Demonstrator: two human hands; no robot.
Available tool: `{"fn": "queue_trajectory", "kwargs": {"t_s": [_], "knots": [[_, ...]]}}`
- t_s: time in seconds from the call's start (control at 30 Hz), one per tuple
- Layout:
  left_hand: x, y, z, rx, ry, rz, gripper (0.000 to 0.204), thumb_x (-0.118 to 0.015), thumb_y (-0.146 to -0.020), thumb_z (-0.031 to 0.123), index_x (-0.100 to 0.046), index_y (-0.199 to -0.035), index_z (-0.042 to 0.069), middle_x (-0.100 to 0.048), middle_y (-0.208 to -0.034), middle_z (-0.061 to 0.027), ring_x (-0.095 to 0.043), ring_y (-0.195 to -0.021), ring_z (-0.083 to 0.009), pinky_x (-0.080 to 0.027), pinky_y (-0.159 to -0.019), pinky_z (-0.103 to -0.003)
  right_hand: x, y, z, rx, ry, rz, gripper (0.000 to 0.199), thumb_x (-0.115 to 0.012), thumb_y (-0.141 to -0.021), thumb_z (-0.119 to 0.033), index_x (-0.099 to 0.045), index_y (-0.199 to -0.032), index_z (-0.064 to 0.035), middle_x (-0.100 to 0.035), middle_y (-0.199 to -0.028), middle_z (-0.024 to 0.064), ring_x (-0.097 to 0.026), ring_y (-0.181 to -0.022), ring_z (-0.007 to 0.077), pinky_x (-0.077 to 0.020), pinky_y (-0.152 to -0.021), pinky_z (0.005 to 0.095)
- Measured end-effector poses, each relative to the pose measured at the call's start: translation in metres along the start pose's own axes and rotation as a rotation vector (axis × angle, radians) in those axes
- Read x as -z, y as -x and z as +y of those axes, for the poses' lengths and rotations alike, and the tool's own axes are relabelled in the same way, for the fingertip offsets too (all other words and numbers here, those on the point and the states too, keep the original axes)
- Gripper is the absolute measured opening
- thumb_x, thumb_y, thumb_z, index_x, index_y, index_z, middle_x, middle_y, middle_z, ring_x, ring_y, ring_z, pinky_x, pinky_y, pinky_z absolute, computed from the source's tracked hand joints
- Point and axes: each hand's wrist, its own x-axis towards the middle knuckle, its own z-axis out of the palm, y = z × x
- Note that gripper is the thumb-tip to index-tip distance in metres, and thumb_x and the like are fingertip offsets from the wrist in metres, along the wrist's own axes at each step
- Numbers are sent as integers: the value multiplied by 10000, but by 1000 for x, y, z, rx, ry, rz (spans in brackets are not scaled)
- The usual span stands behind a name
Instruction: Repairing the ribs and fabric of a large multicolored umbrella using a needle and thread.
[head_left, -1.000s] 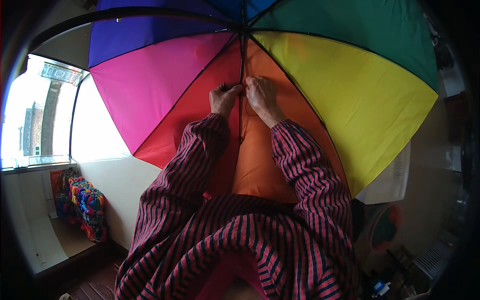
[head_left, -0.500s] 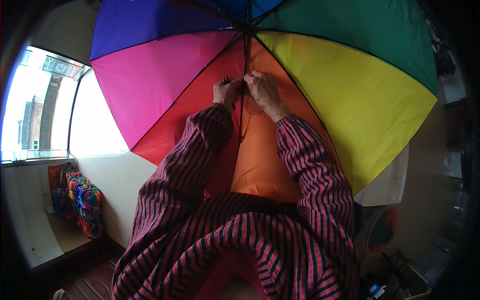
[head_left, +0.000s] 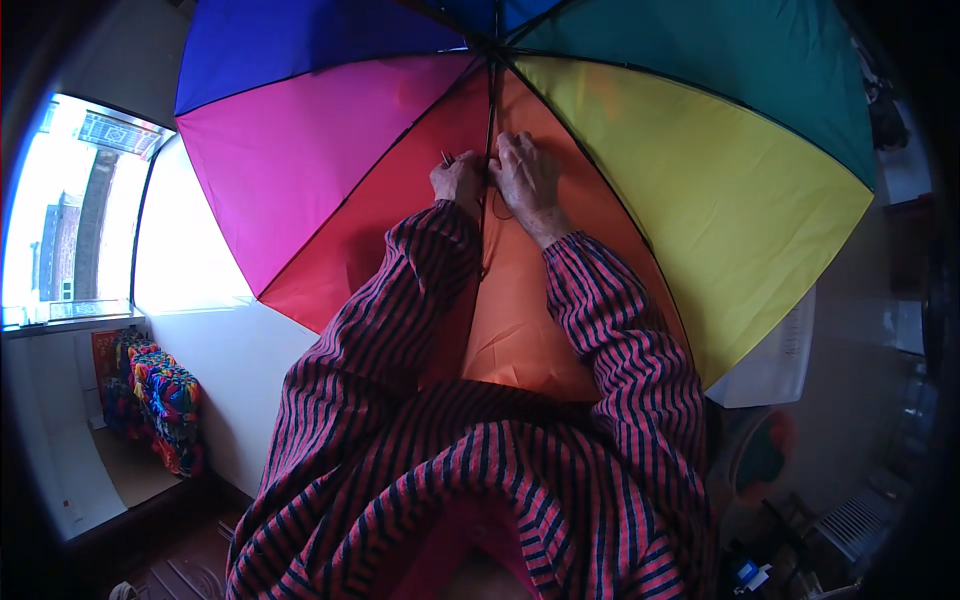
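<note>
An open rainbow umbrella (head_left: 770,215) spreads before me with its dark ribs showing. Both my hands meet at the rib (head_left: 485,245) between the red panel (head_left: 340,255) and the orange panel (head_left: 520,345). My left hand (head_left: 457,181) is closed on the red side, and the thin tips of a small dark pointed tool (head_left: 447,158) stick up from it. On the orange side, my right hand (head_left: 527,180) has its fingers bent in a pinch against the rib; what they grip is hidden. Below them a thin dark thread (head_left: 503,213) hangs in a loop.
Left of me is a bright window (head_left: 75,215) above a white surface (head_left: 190,250). A bundle of multicoloured yarn-like material (head_left: 165,400) stands at the lower left. At the right, a white box-like object (head_left: 775,360) shows behind the umbrella's yellow edge.
My right hand has turned slightly, its fingers rising, while staying by the rib. The thread loop looks smaller. My left hand has barely shifted.
</note>
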Motion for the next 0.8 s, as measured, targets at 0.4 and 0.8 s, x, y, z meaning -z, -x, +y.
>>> {"fn": "queue_trajectory", "kwargs": {"t_s": [0.4, 0.8], "knots": [[2, -4, -6, 38, 33, 45, 243, -534, -895, 161, -620, -704, 38, -514, -513, -43, -429, -374, -135, -294, -343, -275, 6, -2, -2, -156, -40, -253, 189, -698, -754, -181, -568, -850, -83, -621, -812, 124, -635, -710, 326, -501, -581, 446], [7, 0, -9, -34, -53, 125, 220, -543, -882, 159, -633, -717, 45, -551, -554, -46, -469, -408, -141, -332, -367, -286, 1, 1, -5, -185, -31, -288, 205, -696, -753, -182, -564, -864, -71, -631, -806, 131, -637, -709, 328, -499, -584, 445]]}}
